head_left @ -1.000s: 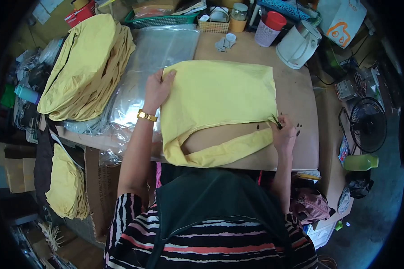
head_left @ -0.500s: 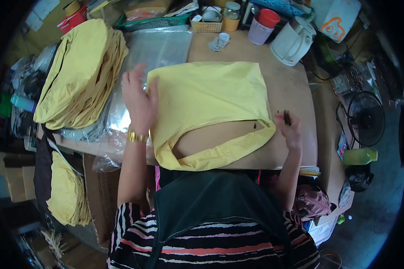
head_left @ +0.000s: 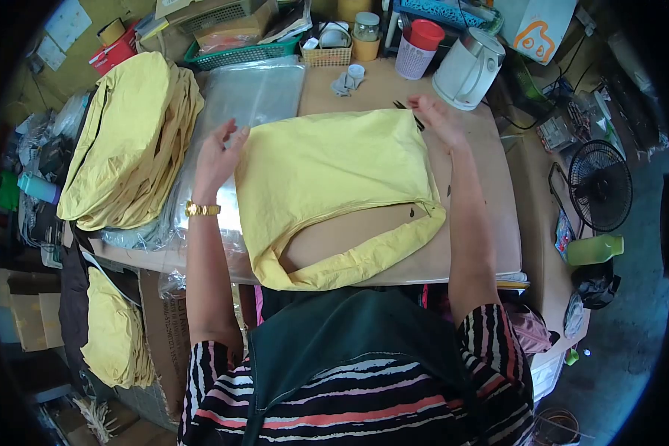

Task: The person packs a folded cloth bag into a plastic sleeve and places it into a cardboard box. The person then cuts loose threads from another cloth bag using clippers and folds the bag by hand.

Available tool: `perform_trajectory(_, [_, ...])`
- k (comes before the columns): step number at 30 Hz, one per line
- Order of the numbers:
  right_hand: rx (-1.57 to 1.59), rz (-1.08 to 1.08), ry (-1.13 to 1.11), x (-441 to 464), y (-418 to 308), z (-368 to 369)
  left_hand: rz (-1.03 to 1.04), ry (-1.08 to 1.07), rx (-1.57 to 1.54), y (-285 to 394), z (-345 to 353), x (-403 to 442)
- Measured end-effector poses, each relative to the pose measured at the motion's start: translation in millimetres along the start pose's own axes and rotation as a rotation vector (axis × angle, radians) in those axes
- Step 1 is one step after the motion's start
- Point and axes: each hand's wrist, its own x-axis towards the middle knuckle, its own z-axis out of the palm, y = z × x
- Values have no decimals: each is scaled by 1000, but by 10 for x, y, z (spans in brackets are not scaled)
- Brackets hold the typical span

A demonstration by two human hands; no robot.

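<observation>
A yellow cloth bag (head_left: 334, 163) lies flat on the brown table, its strap curving round an opening at the near side. Beside the bag's upper left corner is my left hand (head_left: 219, 156), fingers apart and holding nothing. My right hand (head_left: 437, 119), closed on small dark snips (head_left: 419, 125), is at the bag's upper right corner. The lower part of the snips is partly hidden by the fingers.
Yellow bags are stacked (head_left: 123, 141) at the left, next to clear plastic sheets (head_left: 256, 89). Along the back stand a basket (head_left: 327, 56), a red-lidded cup (head_left: 416, 56) and a white kettle (head_left: 468, 70). A fan (head_left: 600, 184) is at the right.
My right hand has moved from the bag's lower right corner up to its upper right corner with the snips. My left hand has let go of the bag's left edge.
</observation>
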Motion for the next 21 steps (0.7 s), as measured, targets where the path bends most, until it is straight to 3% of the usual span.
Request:
perform_trajectory(1, [13, -30, -131, -31, 37, 31, -88, -88, -290, -62, 49, 53])
perform_trajectory(2, [26, -60, -263, -49, 66, 53, -87, -90, -290, -132, 81, 96])
perform_trajectory(5, [-227, 82, -130, -7, 230, 7, -279, -262, -436, -257, 156, 145])
perform_trajectory(8, [-389, 9, 13, -148, 163, 53, -229, -114, -238, -180, 283, 69])
perform_trajectory(9, [-383, 12, -1, -240, 66, 98, 66, 183, -16, -39, 269, 48])
perform_trajectory(10, [-512, -295, 141, -405, -75, 132, 368, 472, 213, 109, 233, 43])
perform_trajectory(11, [-632, -603, 282, -620, -221, 154, 339, 461, 137, 197, 108, -48])
perform_trajectory(12, [-534, -478, 98, -896, -408, 174, 310, 453, 60, 292, -19, -141])
perform_trajectory(13, [-434, -355, -81, -1197, -576, 185, 167, 243, 140, 309, -199, -282])
perform_trajectory(15, [-484, -502, -524, -1708, -739, 200, -52, -91, 267, 300, -483, -560])
perform_trajectory(18, [-561, -672, -620, -2219, -581, 414, -363, -446, 152, 378, -689, -1018])
perform_trajectory(20, [-734, -814, -563, -2322, -329, 537, -429, -717, 89, 382, -742, -1290])
perform_trajectory(21, [-731, -823, -566, -2301, -328, 553, -432, -708, 90, 385, -748, -1371])
